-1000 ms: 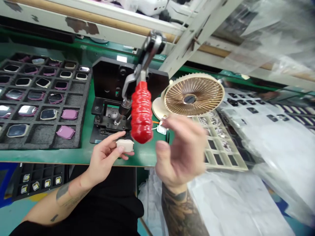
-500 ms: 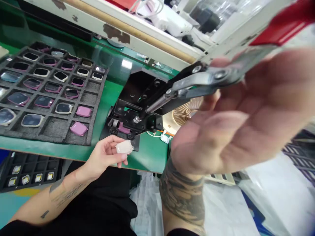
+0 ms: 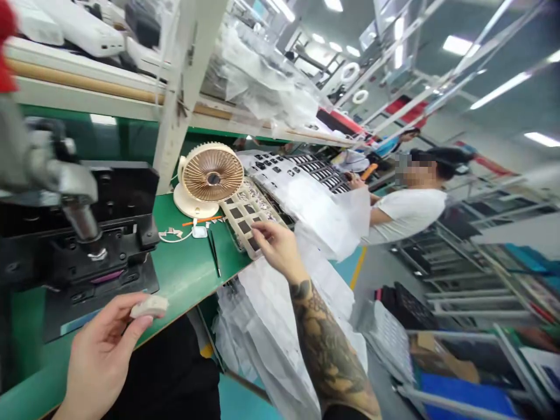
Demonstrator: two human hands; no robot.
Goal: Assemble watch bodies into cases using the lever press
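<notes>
Between the thumb and fingers of my left hand (image 3: 102,344), a small cream watch case (image 3: 149,306) is held at the table's front edge, before the press. My right hand (image 3: 280,248) reaches over the near end of a compartment tray (image 3: 256,252) with dark square pieces in it. Its thumb and fingers are apart, and no object shows between them. Left of the tray stands a black toggle press (image 3: 125,245) with a metal plunger (image 3: 83,221). A thin purple strip (image 3: 107,277) shows in its fixture; the rest of that part is hidden.
A cream fan (image 3: 212,175) stands behind the tray. Black tweezers (image 3: 214,254), a white cable and an orange stick lie on the green table (image 3: 186,286). White sheets (image 3: 280,326) hang at the right. Beyond, a co-worker (image 3: 406,204) in white sits by racks of dark parts.
My view has swung right. My right hand has left the red-handled press lever and is now at the compartment tray. My left hand still holds the cream watch case.
</notes>
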